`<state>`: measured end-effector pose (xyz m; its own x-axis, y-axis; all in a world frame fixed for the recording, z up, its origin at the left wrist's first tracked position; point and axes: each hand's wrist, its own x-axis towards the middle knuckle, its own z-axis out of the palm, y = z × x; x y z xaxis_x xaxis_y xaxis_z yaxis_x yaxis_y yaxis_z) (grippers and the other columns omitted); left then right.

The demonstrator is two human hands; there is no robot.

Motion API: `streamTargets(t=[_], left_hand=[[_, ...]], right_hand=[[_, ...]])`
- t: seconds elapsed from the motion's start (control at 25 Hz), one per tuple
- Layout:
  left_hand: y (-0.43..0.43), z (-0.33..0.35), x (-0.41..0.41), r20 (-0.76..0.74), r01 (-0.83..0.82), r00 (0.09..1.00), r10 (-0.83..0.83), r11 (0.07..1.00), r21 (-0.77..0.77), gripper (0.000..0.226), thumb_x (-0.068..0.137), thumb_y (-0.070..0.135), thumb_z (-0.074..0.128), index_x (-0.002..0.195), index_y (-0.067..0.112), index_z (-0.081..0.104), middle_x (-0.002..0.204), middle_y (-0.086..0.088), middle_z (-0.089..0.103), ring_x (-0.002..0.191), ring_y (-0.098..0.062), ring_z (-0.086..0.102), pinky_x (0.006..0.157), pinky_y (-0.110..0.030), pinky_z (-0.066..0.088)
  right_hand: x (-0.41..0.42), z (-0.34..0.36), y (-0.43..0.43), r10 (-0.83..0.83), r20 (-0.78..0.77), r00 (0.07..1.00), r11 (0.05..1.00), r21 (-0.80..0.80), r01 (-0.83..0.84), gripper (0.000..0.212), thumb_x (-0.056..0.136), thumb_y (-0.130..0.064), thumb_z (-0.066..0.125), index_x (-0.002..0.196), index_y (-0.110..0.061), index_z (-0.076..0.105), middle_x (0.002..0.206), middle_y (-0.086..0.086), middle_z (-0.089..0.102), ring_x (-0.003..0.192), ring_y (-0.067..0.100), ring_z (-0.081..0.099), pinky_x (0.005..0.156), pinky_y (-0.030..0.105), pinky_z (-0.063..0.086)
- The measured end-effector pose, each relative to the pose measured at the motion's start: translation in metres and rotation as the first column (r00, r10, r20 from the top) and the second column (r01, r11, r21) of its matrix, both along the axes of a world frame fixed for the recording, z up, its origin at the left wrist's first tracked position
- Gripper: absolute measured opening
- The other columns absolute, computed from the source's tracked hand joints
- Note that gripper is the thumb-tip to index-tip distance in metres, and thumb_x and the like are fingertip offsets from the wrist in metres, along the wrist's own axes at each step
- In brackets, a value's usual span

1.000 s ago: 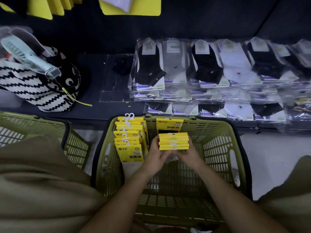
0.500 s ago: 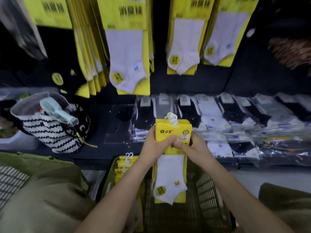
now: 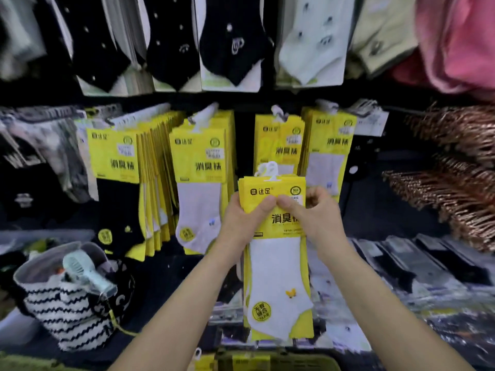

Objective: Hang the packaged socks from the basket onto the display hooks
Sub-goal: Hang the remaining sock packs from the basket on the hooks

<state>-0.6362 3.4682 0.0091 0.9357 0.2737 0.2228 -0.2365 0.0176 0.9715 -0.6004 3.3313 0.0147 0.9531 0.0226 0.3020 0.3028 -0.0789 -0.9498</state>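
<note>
I hold a small stack of yellow sock packs (image 3: 277, 277) upright in front of the display, white socks showing, white plastic hangers at the top. My left hand (image 3: 242, 219) grips the stack's left edge with the thumb on its front. My right hand (image 3: 312, 214) grips the right edge, thumb meeting the left one. Behind and above hang rows of matching yellow packs on display hooks (image 3: 280, 141). Only the green basket's rim (image 3: 276, 361) shows at the bottom edge.
A black-and-white striped bag (image 3: 72, 314) with a pale blue hand fan stands at lower left. Bagged socks (image 3: 417, 274) lie flat on the shelf at right. Dark and pale socks hang in the top row, pink cloth and brown fringed items at right.
Both hands have lifted the stack of packs out of the basket and up toward the hanging yellow packs. My view has tilted up from the basket to the display wall.
</note>
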Motion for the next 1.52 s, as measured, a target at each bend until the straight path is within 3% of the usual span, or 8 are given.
streamTargets(t=[0.2, 0.32, 0.52, 0.8, 0.92, 1.08, 1.24, 1.52], left_hand=[[0.011, 0.028, 0.017, 0.059, 0.03, 0.998, -0.029, 0.999, -0.02, 0.038, 0.066, 0.052, 0.061, 0.096, 0.03, 0.055, 0.094, 0.016, 0.068, 0.081, 0.002, 0.068, 0.063, -0.017, 0.054], [0.016, 0.038, 0.023, 0.106, 0.046, 0.993, -0.043, 0.999, -0.026, 0.042, 0.064, 0.051, 0.062, 0.099, 0.031, 0.055, 0.096, 0.017, 0.069, 0.084, 0.002, 0.068, 0.063, -0.014, 0.053], [0.019, 0.052, 0.031, 0.16, 0.021, 0.987, -0.02, 1.0, -0.006, 0.049, 0.057, 0.048, 0.071, 0.1, 0.03, 0.056, 0.087, 0.021, 0.071, 0.081, 0.006, 0.066, 0.06, -0.008, 0.049], [0.03, 0.054, 0.029, 0.188, -0.193, 0.967, 0.17, 0.975, 0.11, 0.018, 0.078, 0.031, 0.072, 0.088, 0.034, 0.057, 0.083, 0.024, 0.065, 0.073, 0.018, 0.059, 0.054, -0.001, 0.042], [0.033, 0.05, 0.025, 0.206, -0.218, 0.961, 0.183, 0.961, 0.167, 0.019, 0.079, 0.028, 0.072, 0.087, 0.034, 0.056, 0.082, 0.024, 0.064, 0.073, 0.019, 0.058, 0.054, 0.0, 0.042], [0.035, 0.044, 0.02, 0.225, -0.237, 0.957, 0.185, 0.943, 0.232, 0.021, 0.08, 0.029, 0.071, 0.094, 0.033, 0.056, 0.086, 0.027, 0.066, 0.082, 0.017, 0.059, 0.061, -0.001, 0.043], [0.037, 0.042, 0.008, 0.263, -0.245, 0.948, 0.177, 0.936, 0.253, 0.025, 0.079, 0.03, 0.071, 0.098, 0.035, 0.055, 0.089, 0.03, 0.066, 0.086, 0.014, 0.06, 0.064, -0.001, 0.042], [0.026, 0.046, 0.002, 0.238, -0.151, 0.966, 0.104, 0.97, 0.191, 0.028, 0.074, 0.035, 0.07, 0.099, 0.033, 0.057, 0.091, 0.023, 0.069, 0.085, 0.011, 0.062, 0.063, -0.004, 0.045]], right_hand=[[0.018, 0.034, -0.005, 0.077, 0.082, 0.994, 0.997, 0.008, -0.078, 0.023, 0.076, -0.037, 0.071, 0.091, -0.021, 0.064, 0.086, -0.01, 0.07, 0.08, 0.005, 0.067, 0.062, 0.019, 0.053], [0.026, 0.049, -0.008, 0.108, 0.118, 0.987, 0.994, 0.012, -0.11, 0.009, 0.081, -0.031, 0.068, 0.087, -0.028, 0.063, 0.075, -0.016, 0.07, 0.07, -0.006, 0.065, 0.053, 0.009, 0.047], [0.04, 0.06, -0.008, 0.111, 0.064, 0.992, 0.982, 0.145, -0.119, 0.022, 0.079, -0.022, 0.072, 0.095, -0.014, 0.06, 0.087, -0.001, 0.073, 0.081, 0.012, 0.07, 0.07, 0.034, 0.058], [0.062, 0.072, -0.022, 0.11, 0.005, 0.994, 0.967, 0.23, -0.108, 0.012, 0.091, -0.021, 0.058, 0.097, -0.012, 0.063, 0.092, 0.005, 0.072, 0.08, 0.018, 0.071, 0.063, 0.034, 0.059], [0.072, 0.078, -0.027, 0.086, 0.022, 0.996, 0.979, 0.183, -0.088, 0.011, 0.093, -0.022, 0.055, 0.096, -0.014, 0.062, 0.093, 0.005, 0.071, 0.079, 0.017, 0.07, 0.061, 0.031, 0.056], [0.085, 0.092, -0.027, 0.055, 0.053, 0.997, 0.995, 0.082, -0.059, 0.024, 0.093, -0.023, 0.055, 0.107, -0.004, 0.058, 0.104, 0.014, 0.068, 0.093, 0.028, 0.067, 0.081, 0.042, 0.055], [0.096, 0.096, -0.033, 0.047, 0.052, 0.998, 0.996, 0.077, -0.051, 0.014, 0.093, -0.022, 0.056, 0.099, -0.01, 0.059, 0.102, 0.014, 0.068, 0.086, 0.025, 0.067, 0.071, 0.036, 0.055], [0.105, 0.093, -0.017, -0.013, 0.079, 0.997, 0.999, -0.04, 0.017, 0.023, 0.092, -0.028, 0.056, 0.1, -0.007, 0.055, 0.107, 0.016, 0.064, 0.099, 0.031, 0.063, 0.087, 0.054, 0.05]])
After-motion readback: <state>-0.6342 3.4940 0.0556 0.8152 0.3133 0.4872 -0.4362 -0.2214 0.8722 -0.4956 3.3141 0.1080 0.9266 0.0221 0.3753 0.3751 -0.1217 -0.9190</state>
